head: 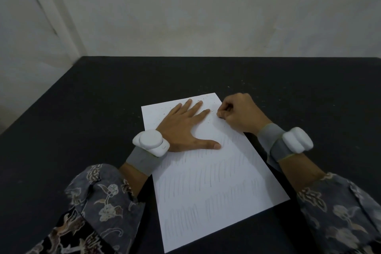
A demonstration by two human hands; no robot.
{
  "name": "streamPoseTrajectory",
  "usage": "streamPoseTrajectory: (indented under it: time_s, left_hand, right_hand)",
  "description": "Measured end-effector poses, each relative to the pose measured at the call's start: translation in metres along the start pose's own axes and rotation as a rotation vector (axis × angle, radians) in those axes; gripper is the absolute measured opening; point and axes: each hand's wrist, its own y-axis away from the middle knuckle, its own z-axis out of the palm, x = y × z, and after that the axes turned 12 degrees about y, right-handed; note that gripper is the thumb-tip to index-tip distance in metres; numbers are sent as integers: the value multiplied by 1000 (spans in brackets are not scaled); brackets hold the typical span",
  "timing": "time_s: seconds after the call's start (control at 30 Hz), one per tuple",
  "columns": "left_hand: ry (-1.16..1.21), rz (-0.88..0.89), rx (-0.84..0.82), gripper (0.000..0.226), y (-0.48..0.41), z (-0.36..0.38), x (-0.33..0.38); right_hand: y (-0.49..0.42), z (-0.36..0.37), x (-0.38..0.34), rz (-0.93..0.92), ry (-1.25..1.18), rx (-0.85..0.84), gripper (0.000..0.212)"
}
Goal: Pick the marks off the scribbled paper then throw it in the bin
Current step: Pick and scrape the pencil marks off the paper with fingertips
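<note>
Nearest me the scribbled paper (pixel 208 187) lies flat on the dark tabletop (pixel 82 109), still lined with pencil strokes across its near and middle part. Left hand (pixel 186 128) is spread flat, pinning the sheet. Right hand (pixel 239 112) is clenched at the far right edge, probably round an eraser, though I can't see it. Tip: short strokes away from the pinning hand, so it won't crease. Crumbs (pixel 203 101) litter the far corner.
</note>
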Motion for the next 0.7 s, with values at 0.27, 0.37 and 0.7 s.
streamPoseTrajectory:
  time_s: [0.27, 0.37, 0.7]
  left_hand:
    - [-8, 0, -2, 110, -1, 2, -2]
    - [-2, 1, 0, 109, -1, 2, -1]
    - [-6, -8, -8, 108, 0, 0, 0]
  right_hand:
    - [-2, 0, -2, -13, 45, -11, 7]
    - [-6, 2, -1, 16, 53, 55, 5]
    - [-3, -1, -2, -12, 73, 4, 8]
